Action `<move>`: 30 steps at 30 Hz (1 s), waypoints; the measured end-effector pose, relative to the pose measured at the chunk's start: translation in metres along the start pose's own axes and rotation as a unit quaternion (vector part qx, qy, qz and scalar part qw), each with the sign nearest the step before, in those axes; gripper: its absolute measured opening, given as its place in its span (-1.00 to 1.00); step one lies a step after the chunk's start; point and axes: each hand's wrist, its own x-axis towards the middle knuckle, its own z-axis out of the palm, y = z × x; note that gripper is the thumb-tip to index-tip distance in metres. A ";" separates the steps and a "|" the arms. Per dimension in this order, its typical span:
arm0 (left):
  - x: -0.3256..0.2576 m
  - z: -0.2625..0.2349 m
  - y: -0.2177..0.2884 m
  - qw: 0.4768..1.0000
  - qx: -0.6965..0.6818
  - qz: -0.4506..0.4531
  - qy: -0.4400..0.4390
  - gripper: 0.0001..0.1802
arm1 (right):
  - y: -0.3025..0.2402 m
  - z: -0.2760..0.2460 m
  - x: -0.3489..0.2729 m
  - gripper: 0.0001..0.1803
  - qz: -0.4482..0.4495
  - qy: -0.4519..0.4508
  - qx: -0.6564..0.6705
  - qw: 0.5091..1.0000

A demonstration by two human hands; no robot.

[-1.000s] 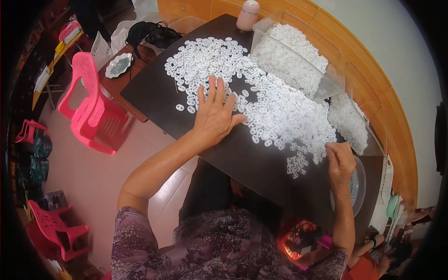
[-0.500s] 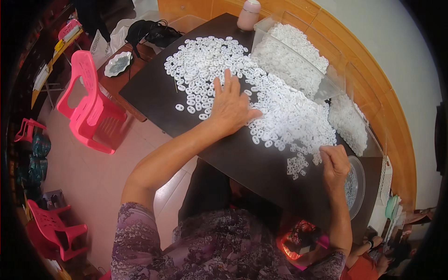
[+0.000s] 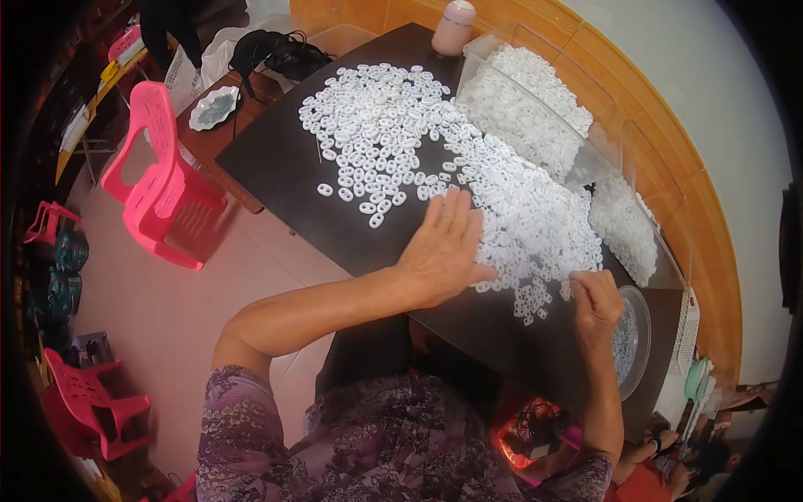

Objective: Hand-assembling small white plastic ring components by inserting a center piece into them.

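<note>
White plastic rings [image 3: 468,167]: small flat oval links, hole through middle, glossy, hundreds spread loose over dark table [image 3: 276,167] from 11 o'clock to 3 o'clock. I judge them light, stiff, slippery; they should slide under palm, not fragile. Best swept flat in bulk, or pinched singly at rim.

My left hand [image 3: 443,247] spread flat, fingers apart, palm down on pile edge, grips nothing. My right hand [image 3: 595,299] at 4 o'clock, fingers curled at heap fringe; cannot tell if pinching ring. Clear bin [image 3: 577,159] at 1 o'clock holds more.
</note>
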 end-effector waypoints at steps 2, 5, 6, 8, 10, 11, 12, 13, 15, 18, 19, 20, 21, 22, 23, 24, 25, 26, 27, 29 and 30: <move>-0.005 -0.006 -0.006 1.000 0.000 -0.025 -0.013 -0.16 | 0.000 0.002 -0.002 -0.89 0.008 -0.004 0.005 1.000; -0.011 -0.009 -0.023 0.996 0.074 -0.046 -0.019 -0.17 | -0.004 0.007 -0.003 -0.89 -0.009 -0.004 0.001 1.000; -0.013 -0.010 -0.029 0.996 0.070 -0.047 -0.008 -0.19 | -0.008 0.009 -0.001 -0.90 -0.016 -0.005 0.007 1.000; -0.013 -0.011 -0.038 0.995 0.084 -0.058 -0.018 -0.19 | -0.009 0.009 0.000 -0.91 -0.020 -0.005 0.009 1.000; -0.016 -0.014 -0.045 0.993 0.099 -0.067 -0.026 -0.19 | -0.007 0.012 -0.002 -0.78 -0.051 -0.014 0.010 0.999; -0.018 -0.014 -0.048 0.993 0.098 -0.065 -0.027 -0.19 | -0.007 0.012 -0.002 -0.78 -0.049 -0.013 0.010 0.999; -0.020 -0.014 -0.051 0.991 0.109 -0.067 -0.036 -0.18 | -0.009 0.012 -0.001 -0.77 -0.055 -0.015 0.009 0.998; -0.023 -0.014 -0.053 0.989 0.120 -0.071 -0.045 -0.18 | -0.010 0.013 -0.001 -0.77 -0.061 -0.017 0.009 0.998; -0.030 -0.015 -0.057 0.990 0.118 -0.070 -0.043 -0.17 | -0.011 0.014 -0.002 -0.77 -0.061 -0.019 0.011 0.998; -0.035 -0.017 -0.058 0.989 0.132 -0.065 -0.029 -0.16 | -0.012 0.014 -0.004 -0.77 -0.061 -0.022 0.015 0.998; -0.036 -0.018 -0.059 0.987 0.139 -0.068 -0.032 -0.15 | -0.012 0.015 -0.004 -0.77 -0.062 -0.023 0.019 0.998; -0.037 -0.018 -0.061 0.986 0.146 -0.072 -0.035 -0.15 | -0.012 0.015 -0.005 -0.77 -0.062 -0.023 0.020 0.998; -0.038 -0.019 -0.063 0.986 0.147 -0.073 -0.036 -0.15 | -0.012 0.015 -0.006 -0.77 -0.062 -0.024 0.019 0.998; -0.039 -0.020 -0.066 0.984 0.153 -0.080 -0.038 -0.14 | -0.012 0.016 -0.006 -0.78 -0.062 -0.024 0.020 0.998; -0.040 -0.022 -0.068 0.983 0.158 -0.087 -0.040 -0.14 | -0.013 0.017 -0.005 -0.78 -0.063 -0.025 0.023 0.997; -0.040 -0.022 -0.070 0.982 0.159 -0.089 -0.042 -0.14 | -0.014 0.018 -0.004 -0.78 -0.062 -0.026 0.021 0.998; -0.038 -0.024 -0.070 0.984 0.159 -0.079 -0.024 -0.16 | -0.015 0.016 -0.004 -0.79 -0.061 -0.025 0.017 0.998; -0.037 -0.025 -0.070 0.985 0.159 -0.070 -0.006 -0.18 | -0.016 0.015 -0.003 -0.79 -0.062 -0.023 0.016 0.998; -0.034 -0.027 -0.067 0.985 0.160 -0.068 -0.004 -0.18 | -0.017 0.014 -0.003 -0.79 -0.064 -0.020 0.015 0.998; -0.029 -0.027 -0.063 0.988 0.147 -0.050 0.010 -0.22 | -0.016 0.017 -0.001 -0.79 -0.065 -0.022 0.015 0.998; -0.027 -0.026 -0.063 0.988 0.147 -0.050 0.010 -0.22 | -0.016 0.018 -0.001 -0.79 -0.067 -0.022 0.019 0.997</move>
